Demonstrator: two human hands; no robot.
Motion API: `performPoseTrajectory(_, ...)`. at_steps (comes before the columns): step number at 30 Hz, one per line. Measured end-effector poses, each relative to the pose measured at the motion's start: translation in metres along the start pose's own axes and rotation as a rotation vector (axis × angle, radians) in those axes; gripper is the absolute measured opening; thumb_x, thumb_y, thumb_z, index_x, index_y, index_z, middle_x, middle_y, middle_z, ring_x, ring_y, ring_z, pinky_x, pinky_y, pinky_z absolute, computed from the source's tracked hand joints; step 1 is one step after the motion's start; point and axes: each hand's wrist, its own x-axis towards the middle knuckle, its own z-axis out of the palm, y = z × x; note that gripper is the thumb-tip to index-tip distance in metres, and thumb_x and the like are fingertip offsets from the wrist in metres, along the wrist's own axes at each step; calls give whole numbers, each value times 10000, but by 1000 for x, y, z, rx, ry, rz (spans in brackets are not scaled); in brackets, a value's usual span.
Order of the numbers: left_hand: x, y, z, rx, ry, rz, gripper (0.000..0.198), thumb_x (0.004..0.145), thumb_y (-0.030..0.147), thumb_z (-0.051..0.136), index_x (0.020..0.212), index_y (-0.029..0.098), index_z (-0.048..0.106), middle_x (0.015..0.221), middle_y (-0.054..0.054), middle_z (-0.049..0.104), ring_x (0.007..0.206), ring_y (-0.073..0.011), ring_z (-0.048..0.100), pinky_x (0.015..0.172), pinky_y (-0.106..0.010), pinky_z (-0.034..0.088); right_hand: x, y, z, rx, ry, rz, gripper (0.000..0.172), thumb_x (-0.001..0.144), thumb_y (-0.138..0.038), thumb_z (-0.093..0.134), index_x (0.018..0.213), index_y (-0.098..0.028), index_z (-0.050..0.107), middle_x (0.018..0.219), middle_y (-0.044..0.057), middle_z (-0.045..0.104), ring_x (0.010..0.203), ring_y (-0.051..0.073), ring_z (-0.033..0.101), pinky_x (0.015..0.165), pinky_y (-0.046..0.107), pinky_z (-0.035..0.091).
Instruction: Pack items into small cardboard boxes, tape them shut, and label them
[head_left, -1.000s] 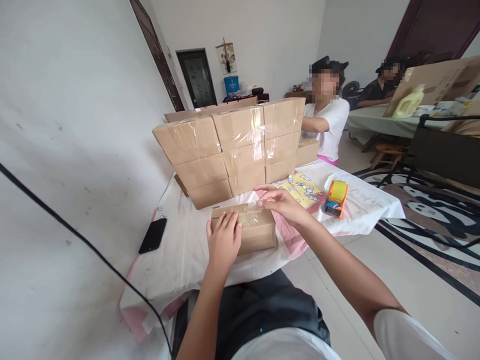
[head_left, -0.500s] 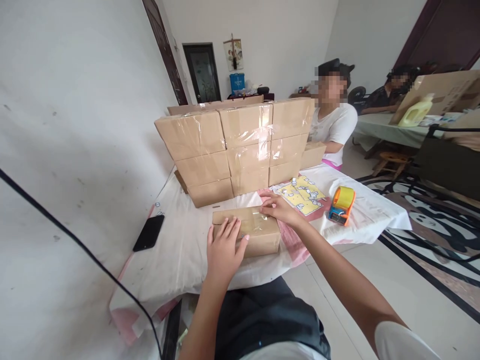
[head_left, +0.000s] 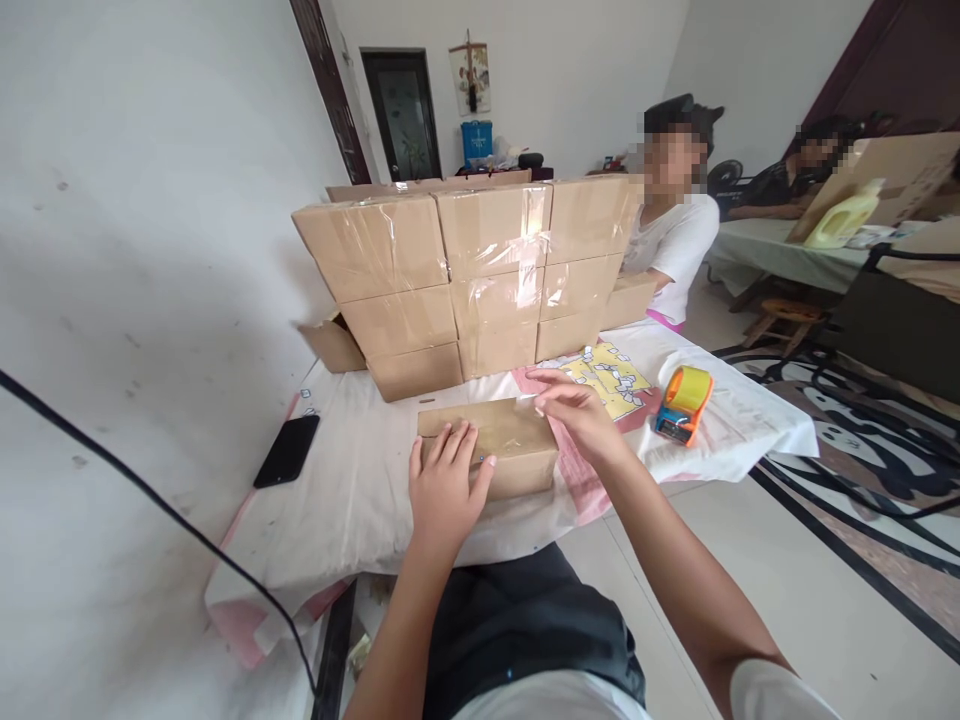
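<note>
A small cardboard box [head_left: 517, 440] lies on the cloth-covered table close in front of me, a strip of clear tape [head_left: 525, 403] showing at its far right corner. My left hand [head_left: 448, 485] rests flat on the left of the box top, fingers apart, gripping nothing. At the right end of the box, my right hand [head_left: 574, 410] has its thumb and forefinger pinched on the end of the tape. An orange and blue tape dispenser [head_left: 684, 405] with a yellowish roll stands to the right.
Taped cardboard boxes [head_left: 491, 270] are stacked behind the small box. A black phone [head_left: 287, 452] lies at the left and a yellow printed sheet [head_left: 611, 380] at the right. A person in a white shirt [head_left: 679, 245] sits beyond the stack. A black cable [head_left: 161, 525] crosses the left foreground.
My right hand has shifted slightly right and lifted a little at the box's corner, with the tape at its fingertips. My left hand stays on the box. The view has shifted slightly.
</note>
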Motion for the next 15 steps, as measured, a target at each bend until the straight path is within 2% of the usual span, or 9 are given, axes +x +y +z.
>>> performPoseTrajectory(3, -1, 1, 1, 6, 9, 1, 435, 988, 430, 481, 1368, 253, 593, 1437, -64, 610, 1374, -308, 525, 1202, -560, 221, -5, -17, -1, 58, 45, -35, 156, 759, -438, 841, 716, -301, 781, 1233, 23, 692, 1228, 272, 596, 1036, 455, 450)
performPoseTrajectory(5, -2, 2, 1, 7, 9, 3, 438, 992, 430, 472, 1376, 252, 585, 1441, -61, 607, 1377, -303, 522, 1201, -551, 217, -3, -18, 2, 8, -14, -15, 145, 768, -425, 834, 723, -297, 785, 1250, 24, 683, 1260, 273, 576, 1065, 456, 424)
performPoseTrajectory(9, -4, 3, 0, 12, 15, 3, 437, 994, 427, 471, 1377, 249, 582, 1446, -57, 603, 1379, -298, 520, 1196, -549, 219, 11, 8, 14, -198, -156, 138, 198, 727, -427, 821, 678, -242, 769, 1225, 63, 684, 1236, 279, 582, 1112, 459, 369)
performPoseTrajectory(12, -5, 3, 0, 14, 15, 5, 438, 992, 428, 477, 1378, 249, 581, 1446, -55, 604, 1376, -298, 522, 1192, -547, 226, 18, 33, 18, -310, -143, 185, 216, 710, -397, 785, 637, -204, 719, 1201, 90, 671, 1150, 263, 613, 1066, 436, 399)
performPoseTrajectory(15, -5, 2, 0, 15, 15, 12, 443, 990, 430, 479, 1383, 252, 578, 1447, -54, 604, 1378, -301, 520, 1190, -541, 229, 18, 46, 17, -323, -133, 187, 221, 714, -389, 750, 649, -196, 664, 1176, 98, 667, 1100, 253, 623, 1022, 418, 425)
